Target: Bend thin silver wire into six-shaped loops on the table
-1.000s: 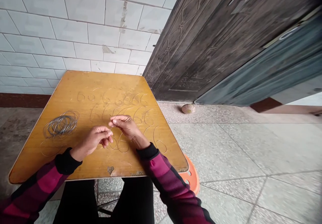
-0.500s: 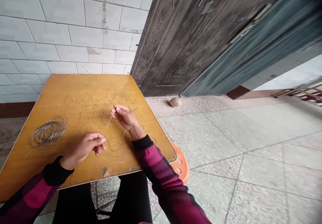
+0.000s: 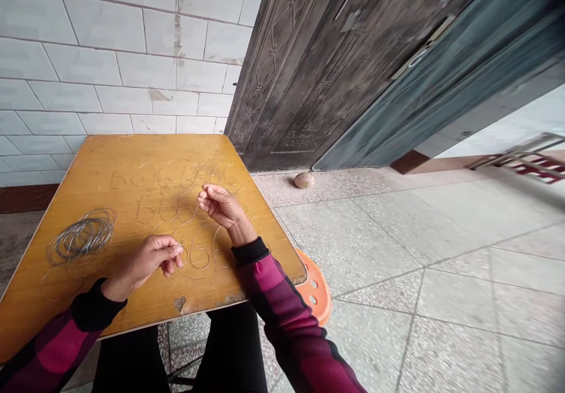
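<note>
Over the wooden table (image 3: 247,287), my left hand (image 3: 155,257) is closed in a pinch between thumb and forefinger. My right hand (image 3: 222,206), farther forward and to the right, pinches a thin metal wire (image 3: 194,212). This wire runs in a slight bend down toward the left fingertips, which appear to grip its other end. Beneath and around both hands, several wires bent into 6 shapes (image 3: 199,267) lie in rough rows on the tabletop. To the left of my left hand rests a loose coil of grey wire (image 3: 83,235).
An orange stool (image 3: 321,287) with holes sits partly under the table's right edge. White tiled wall (image 3: 132,75) borders the far side, with a dark carved door (image 3: 282,87) to the right. A roundish stone-like object (image 3: 304,180) lies on the floor by the door.
Both hands keep their pinch and nearly the same places. The wire between them looks more bent than before. The view has tilted slightly.
</note>
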Tool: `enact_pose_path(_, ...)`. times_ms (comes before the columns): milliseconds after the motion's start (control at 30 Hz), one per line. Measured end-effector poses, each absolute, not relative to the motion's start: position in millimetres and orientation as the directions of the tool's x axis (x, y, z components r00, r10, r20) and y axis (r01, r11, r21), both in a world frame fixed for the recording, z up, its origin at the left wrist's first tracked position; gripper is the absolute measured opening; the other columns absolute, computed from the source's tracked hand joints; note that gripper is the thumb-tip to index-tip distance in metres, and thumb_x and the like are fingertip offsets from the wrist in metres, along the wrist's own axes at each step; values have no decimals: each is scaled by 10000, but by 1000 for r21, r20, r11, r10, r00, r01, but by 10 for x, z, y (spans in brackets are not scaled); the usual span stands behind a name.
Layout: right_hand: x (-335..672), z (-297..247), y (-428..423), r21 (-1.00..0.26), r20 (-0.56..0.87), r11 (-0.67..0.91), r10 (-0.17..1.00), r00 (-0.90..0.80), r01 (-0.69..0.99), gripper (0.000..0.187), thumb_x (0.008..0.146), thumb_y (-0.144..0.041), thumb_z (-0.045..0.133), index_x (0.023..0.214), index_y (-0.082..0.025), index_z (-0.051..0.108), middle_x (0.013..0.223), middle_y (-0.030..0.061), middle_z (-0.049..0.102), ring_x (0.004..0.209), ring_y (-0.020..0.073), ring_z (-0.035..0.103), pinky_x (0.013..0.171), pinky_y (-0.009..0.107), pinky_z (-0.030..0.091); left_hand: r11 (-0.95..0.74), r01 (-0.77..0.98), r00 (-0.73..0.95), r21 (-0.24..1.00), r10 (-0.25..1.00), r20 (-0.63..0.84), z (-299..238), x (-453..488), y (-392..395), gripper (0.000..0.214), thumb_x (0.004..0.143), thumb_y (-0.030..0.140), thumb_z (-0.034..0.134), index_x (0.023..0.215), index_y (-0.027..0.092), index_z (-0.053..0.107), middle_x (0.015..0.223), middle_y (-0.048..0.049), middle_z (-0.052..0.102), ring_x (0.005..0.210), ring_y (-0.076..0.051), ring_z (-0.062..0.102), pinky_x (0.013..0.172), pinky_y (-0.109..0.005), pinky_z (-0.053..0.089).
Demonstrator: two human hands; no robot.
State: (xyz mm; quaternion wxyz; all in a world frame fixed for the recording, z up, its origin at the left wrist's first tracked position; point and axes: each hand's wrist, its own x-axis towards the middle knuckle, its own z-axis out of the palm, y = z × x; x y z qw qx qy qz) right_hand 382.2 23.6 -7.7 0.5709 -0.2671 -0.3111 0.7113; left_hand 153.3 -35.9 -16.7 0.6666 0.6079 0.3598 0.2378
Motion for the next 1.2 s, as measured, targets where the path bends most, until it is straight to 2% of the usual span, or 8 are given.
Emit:
enact_pose_path(167, 3869, -42, 236, -733, -20, -142, 982, -188, -665, 81, 770, -172, 717, 834, -168, 667, 708, -9, 726, 663, 104, 703, 628, 193, 575, 134, 129, 633, 983, 752, -185, -165, 1525, -360, 300, 846, 358, 576, 653, 138, 643, 591, -22, 611, 492, -90, 533, 522, -222, 411)
enact_pose_path(267, 3885, -7, 245, -721, -22, -103, 992, -126, -685, 74, 771, -180, 717, 823, -185, 664, 711, -22, 724, 675, 102, 703, 622, 187, 569, 187, 80, 605, 979, 772, -197, -173, 1535, -358, 281, 819, 361, 614, 655, 134, 643, 632, -30, 636, 492, -84, 532, 506, -216, 411)
enact_pose_path(400, 3852, -13, 263, -729, -33, -16, 999, 12, -685, 112, 772, -263, 725, 854, -203, 677, 787, -22, 736, 725, 93, 699, 641, 177, 559, 311, -81, 498, 947, 835, -232, -162, 1550, -333, 237, 750, 357, 697, 694, 134, 637, 675, -31, 660, 507, -84, 547, 484, -203, 416)
enact_pose_path(500, 3730, -84, 238, -788, -8, 44, 997, 81, -614, 197, 708, -291, 777, 865, -203, 698, 808, -18, 734, 689, 74, 675, 604, 153, 532, 370, -237, 426, 898, 870, -246, -120, 1530, -287, 244, 700, 342, 747, 705, 129, 629, 666, -24, 657, 509, -77, 545, 475, -190, 422)
enact_pose_path(567, 3601, -147, 187, -842, 18, 34, 999, 34, -538, 225, 656, -282, 811, 836, -191, 711, 758, -20, 721, 629, 57, 645, 568, 137, 503, 372, -348, 360, 861, 901, -244, -89, 1500, -242, 241, 673, 316, 771, 731, 127, 632, 669, -21, 662, 524, -73, 553, 484, -180, 430)
enact_pose_path(733, 3250, -282, 4, -925, 20, -106, 945, -325, -366, 300, 590, -249, 845, 862, -188, 733, 767, 8, 721, 643, 97, 648, 609, 215, 530, 268, -527, 194, 807, 962, -194, -65, 1437, -134, 225, 670, 258, 778, 780, 125, 633, 709, -27, 686, 604, -84, 607, 557, -182, 475)
enact_pose_path(967, 3038, -341, -111, -910, 70, -29, 973, -221, -413, 165, 695, -325, 782, 802, -205, 745, 720, 2, 722, 634, 99, 657, 653, 231, 544, 238, -546, 189, 803, 969, -159, -87, 1478, -140, 229, 681, 273, 781, 776, 120, 638, 723, -32, 693, 634, -92, 627, 608, -201, 498)
enact_pose_path(1200, 3064, -311, -128, -832, -11, -161, 961, -275, -531, 231, 633, -326, 827, 781, -179, 730, 827, 34, 749, 695, 102, 685, 643, 201, 549, 161, -534, 167, 830, 982, -84, -24, 1373, -104, 196, 685, 238, 776, 791, 126, 654, 741, -22, 684, 632, -77, 608, 580, -179, 481)
